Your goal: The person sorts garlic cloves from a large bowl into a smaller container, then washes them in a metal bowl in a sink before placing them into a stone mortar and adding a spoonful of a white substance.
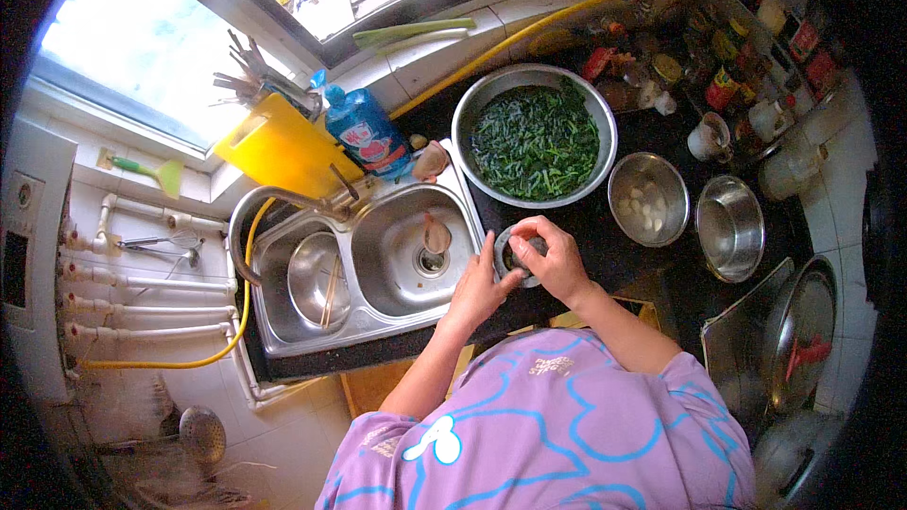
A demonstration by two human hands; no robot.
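A small dark stone-like bowl (504, 248), perhaps a mortar, stands on the black counter just right of the sink. My left hand (482, 287) rests against its left side, fingers spread, the thumb along the near rim. Over the bowl, my right hand (549, 255) has its fingers bent down into the opening; what they touch inside is hidden. Beyond the hands is a large steel basin (462, 156) of chopped leafy greens (535, 142) in dark liquid. To the right, a steel bowl (684, 209) holds several pale peeled cloves, seemingly garlic (646, 209).
Left lies a double steel sink (382, 290) with a steel bowl (301, 283) and chopsticks (330, 290). A blue detergent bottle (368, 134) and yellow board (283, 149) stand behind it. Another steel bowl (730, 227) and several jars (723, 88) are at the right.
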